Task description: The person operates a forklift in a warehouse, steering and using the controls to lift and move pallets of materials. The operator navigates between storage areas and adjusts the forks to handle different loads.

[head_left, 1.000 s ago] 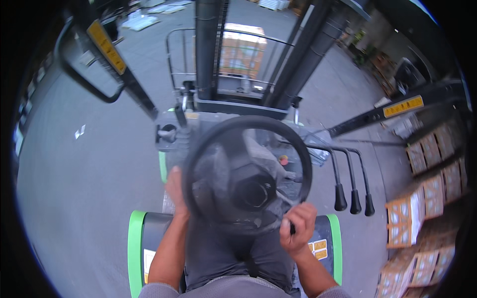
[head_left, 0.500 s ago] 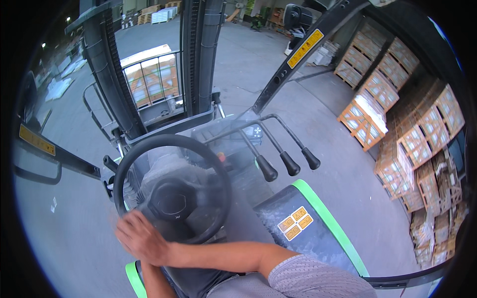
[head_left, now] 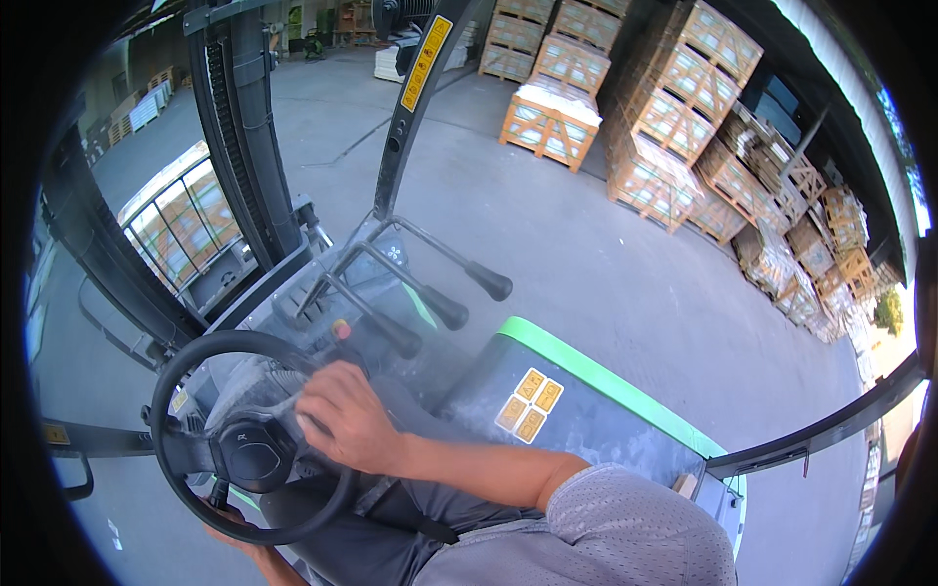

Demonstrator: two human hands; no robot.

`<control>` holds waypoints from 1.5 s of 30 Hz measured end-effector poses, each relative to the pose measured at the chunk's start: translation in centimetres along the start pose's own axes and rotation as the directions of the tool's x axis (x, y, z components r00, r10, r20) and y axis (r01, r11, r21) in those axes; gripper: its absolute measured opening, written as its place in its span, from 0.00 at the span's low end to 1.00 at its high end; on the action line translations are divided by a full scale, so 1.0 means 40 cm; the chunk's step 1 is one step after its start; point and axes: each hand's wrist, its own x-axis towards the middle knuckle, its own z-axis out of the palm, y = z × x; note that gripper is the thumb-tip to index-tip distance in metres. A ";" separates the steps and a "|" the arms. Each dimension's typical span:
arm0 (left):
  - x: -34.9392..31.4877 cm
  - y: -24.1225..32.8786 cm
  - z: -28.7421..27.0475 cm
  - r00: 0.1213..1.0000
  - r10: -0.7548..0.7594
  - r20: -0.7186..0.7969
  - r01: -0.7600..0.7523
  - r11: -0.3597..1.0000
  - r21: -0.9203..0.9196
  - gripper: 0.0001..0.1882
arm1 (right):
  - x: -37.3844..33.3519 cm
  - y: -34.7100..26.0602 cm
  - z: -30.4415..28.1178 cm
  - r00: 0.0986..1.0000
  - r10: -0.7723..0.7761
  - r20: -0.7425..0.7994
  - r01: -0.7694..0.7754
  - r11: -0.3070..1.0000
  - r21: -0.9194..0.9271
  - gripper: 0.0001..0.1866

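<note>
From where I steer this remotely, the head view puts the black, round, thick-rimmed steering wheel point(head_left: 252, 454) behind the grey console's rear edge, left of the three bent metal levers with black knobs point(head_left: 445, 308). My right hand point(head_left: 347, 415) is curled closed on the wheel's right rim; a dark bit shows under the fingers, but I can't make out whether it is a separate knob. My left hand point(head_left: 236, 527) is at the rim's lower edge and mostly hidden behind it, so I cannot tell whether it grips or only rests there.

What worries me is the nearest lever, just beyond my right knuckles: if that fist slipped off the rim, I think it could knock the lever. I'd also be wary of a one-handed hold if the left isn't really gripping, since a kick through the wheel could tear it loose. The dark grey mast uprights point(head_left: 249, 127) partly screen the wood-framed crated load point(head_left: 186, 220), so I could misjudge its corners. Off the forklift's right edge stand stacked slatted wooden crates point(head_left: 684, 107); turning too tightly near them risks a scrape.
</note>
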 end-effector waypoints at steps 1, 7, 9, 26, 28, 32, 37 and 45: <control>-0.002 0.009 -0.011 0.993 -0.115 0.026 0.116 0.992 -0.047 0.19 | 0.007 -0.004 0.006 0.999 0.046 0.005 -0.046 0.999 -0.009 0.12; 0.006 0.024 -0.044 0.995 0.072 0.062 -0.069 0.997 -0.043 0.22 | 0.078 -0.046 0.034 0.994 -0.010 -0.111 0.004 0.999 -0.054 0.11; 0.001 0.029 -0.047 0.987 0.092 0.133 -0.070 0.984 -0.162 0.20 | 0.105 -0.064 0.037 0.984 -0.028 -0.173 0.018 0.998 -0.060 0.11; -0.292 0.313 -0.150 0.982 0.031 0.185 0.016 0.969 -0.245 0.07 | 0.038 -0.236 -0.213 0.979 -0.003 -0.202 -0.041 0.977 -0.211 0.09; -0.340 0.332 -0.212 0.970 0.016 0.241 0.049 0.963 -0.263 0.11 | -0.008 -0.281 -0.251 0.971 0.018 -0.240 -0.067 0.978 -0.197 0.10; -0.342 0.310 -0.339 0.983 0.022 0.180 0.012 0.983 -0.184 0.18 | -0.078 -0.397 -0.225 0.981 0.033 -0.189 -0.075 0.972 -0.222 0.12; -0.298 0.289 -0.451 0.955 -0.065 0.289 0.160 0.935 -0.317 0.21 | -0.103 -0.505 -0.171 0.981 0.062 -0.185 -0.098 0.977 -0.187 0.11; -0.270 0.305 -0.525 0.928 -0.206 0.310 0.318 0.873 -0.371 0.22 | -0.122 -0.579 -0.170 0.986 0.071 -0.152 -0.106 0.966 -0.238 0.11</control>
